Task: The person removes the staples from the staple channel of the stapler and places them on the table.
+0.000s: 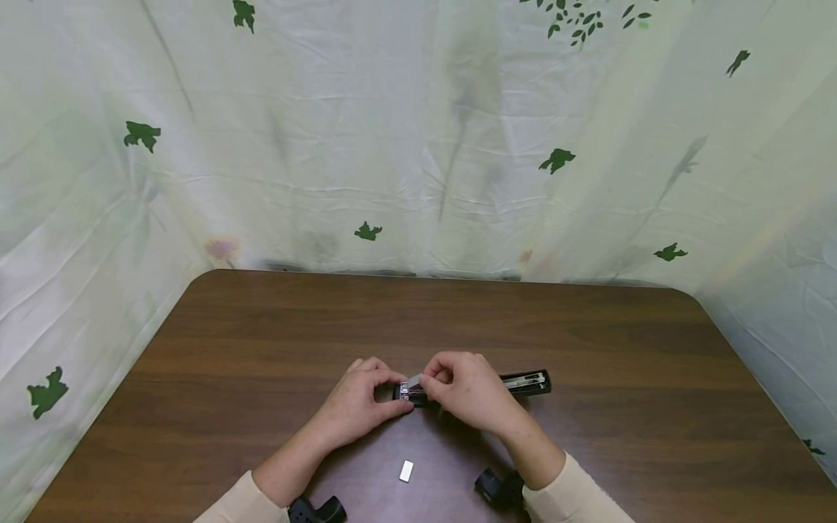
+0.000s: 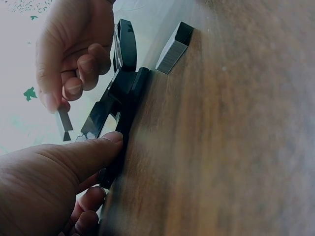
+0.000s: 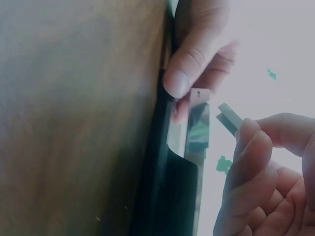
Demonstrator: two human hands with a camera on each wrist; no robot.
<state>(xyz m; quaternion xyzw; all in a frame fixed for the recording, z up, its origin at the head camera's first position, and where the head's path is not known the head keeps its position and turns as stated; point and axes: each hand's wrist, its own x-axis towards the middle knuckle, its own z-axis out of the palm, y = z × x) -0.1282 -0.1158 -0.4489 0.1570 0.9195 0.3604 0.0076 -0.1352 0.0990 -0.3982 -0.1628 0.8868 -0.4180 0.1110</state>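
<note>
while hands (image 1: 418, 403) work stapler (image 1: 526, 382), table (image 1: 261, 341) edges lie well apart.

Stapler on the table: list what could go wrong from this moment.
1. The right hand pinches a short strip of staples only at its tip, just above the open stapler; it could slip or break apart before it sits in the metal channel.
2. The left hand steadies only one end of the stapler, so a push may pivot it.
3. The spare staple strip by the wrists could get knocked.
</note>
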